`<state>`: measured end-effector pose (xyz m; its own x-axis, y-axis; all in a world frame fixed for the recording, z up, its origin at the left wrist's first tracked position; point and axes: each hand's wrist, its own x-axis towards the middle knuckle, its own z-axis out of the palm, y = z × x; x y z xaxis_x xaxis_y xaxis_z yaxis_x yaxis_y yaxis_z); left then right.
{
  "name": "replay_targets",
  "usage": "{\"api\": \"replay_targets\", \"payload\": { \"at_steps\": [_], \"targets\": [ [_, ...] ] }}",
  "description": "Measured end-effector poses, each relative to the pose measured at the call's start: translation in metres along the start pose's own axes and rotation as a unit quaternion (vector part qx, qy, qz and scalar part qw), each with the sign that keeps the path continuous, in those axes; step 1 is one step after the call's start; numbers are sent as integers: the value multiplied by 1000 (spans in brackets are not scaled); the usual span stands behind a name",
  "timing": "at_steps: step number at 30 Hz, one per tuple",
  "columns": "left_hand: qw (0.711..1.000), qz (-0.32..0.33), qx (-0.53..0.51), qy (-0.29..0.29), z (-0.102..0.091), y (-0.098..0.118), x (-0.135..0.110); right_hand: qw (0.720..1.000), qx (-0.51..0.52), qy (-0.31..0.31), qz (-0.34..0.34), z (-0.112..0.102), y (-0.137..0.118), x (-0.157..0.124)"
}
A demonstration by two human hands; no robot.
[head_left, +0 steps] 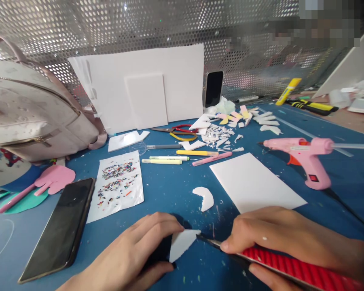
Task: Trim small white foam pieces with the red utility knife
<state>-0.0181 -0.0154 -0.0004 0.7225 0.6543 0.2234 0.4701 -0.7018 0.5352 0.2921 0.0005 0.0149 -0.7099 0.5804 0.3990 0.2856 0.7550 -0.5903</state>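
In my right hand (269, 234) is a red utility knife (291, 264), its ridged handle lying along the palm. Its dark blade points left and meets the upper right corner of a small white foam board piece (183, 243). My left hand (139, 246) grips that piece at its left side, fingers above and thumb below. A curved white foam scrap (204, 198) lies on the blue table just beyond. Past my right hand rests a flat white foam sheet (255, 184), its near edge partly hidden by the hand.
A pink glue gun (309, 155) lies at right, its cord running toward me. Scissors (182, 131), several markers (197, 153) and a heap of white scraps (218, 135) sit farther back. At left are a phone (60, 226), a sequin-covered sheet (118, 186) and a backpack (39, 105).
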Motion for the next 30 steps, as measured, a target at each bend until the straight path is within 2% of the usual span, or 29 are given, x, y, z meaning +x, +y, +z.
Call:
{"api": "replay_targets", "payload": {
  "at_steps": [4, 7, 9, 12, 15, 19, 24, 30],
  "targets": [
    [997, 25, 36, 64, 16, -2, -3, 999, 12, -1, 35, 1, -7, 2],
    [994, 20, 41, 98, 26, -3, -5, 998, 23, -2, 63, 2, -12, 4],
    [995, 15, 8, 94, 28, -2, -5, 997, 24, -1, 80, 1, -12, 6],
    [994, 11, -98, 49, 25, 2, -3, 995, 17, -9, 102, -2, -8, 6],
    [988, 40, -146, 32, 20, 4, -1, 994, 22, -21, 103, -6, -3, 7],
    [993, 83, -12, 88, 23, 3, 5, 992, 24, -45, 119, -8, -5, 11],
    [971, 116, 112, 178, 38, 5, 11, 993, 18, -56, 104, -11, -7, 12],
    [965, 138, 128, 184, 46, 7, 9, 997, -15, 24, 76, -2, -9, -3]
  ]
}}
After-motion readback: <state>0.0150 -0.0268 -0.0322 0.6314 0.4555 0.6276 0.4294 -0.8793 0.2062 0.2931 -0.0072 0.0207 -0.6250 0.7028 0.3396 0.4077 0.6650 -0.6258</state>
